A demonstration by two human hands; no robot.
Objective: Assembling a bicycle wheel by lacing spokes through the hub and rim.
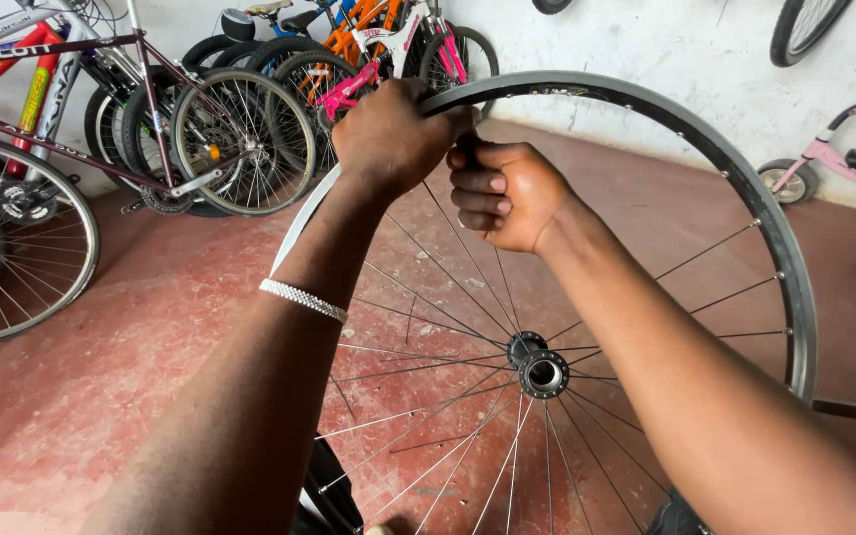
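One spoked bicycle wheel with a dark metal rim [745, 188] stands upright in front of the person, its top edge raised to about the height of the hands and its lower part cut off by the bottom of the view. One silver hub [543, 373] sits at its centre, with thin steel spokes [448, 267] fanning out to the rim. Two hands meet at the top of the rim. The left hand [388, 134] is clenched over the rim from above, fingers wrapped round its edge. The right hand [505, 193] is closed in a fist just beside it, touching it, gripping at the rim; what lies inside that fist I cannot tell. One pale strip [301, 220], a rim tape or band by its look, runs down along the rim's left side from under the left hand. One beaded white bracelet [302, 299] circles the left wrist.

Beneath the wheel lies the worn red concrete floor [131, 327]. At the left, one dark maroon-framed bicycle [71, 99] leans close by, and behind it a cluster of other bicycles stands against the white wall [666, 50], among them one orange frame [364, 25] and one pink-and-white frame [388, 59]; their exact number is hard to tell. At the right edge stands one pink children's tricycle [834, 163]. Two dark tyres [804, 25] show at the top edge.
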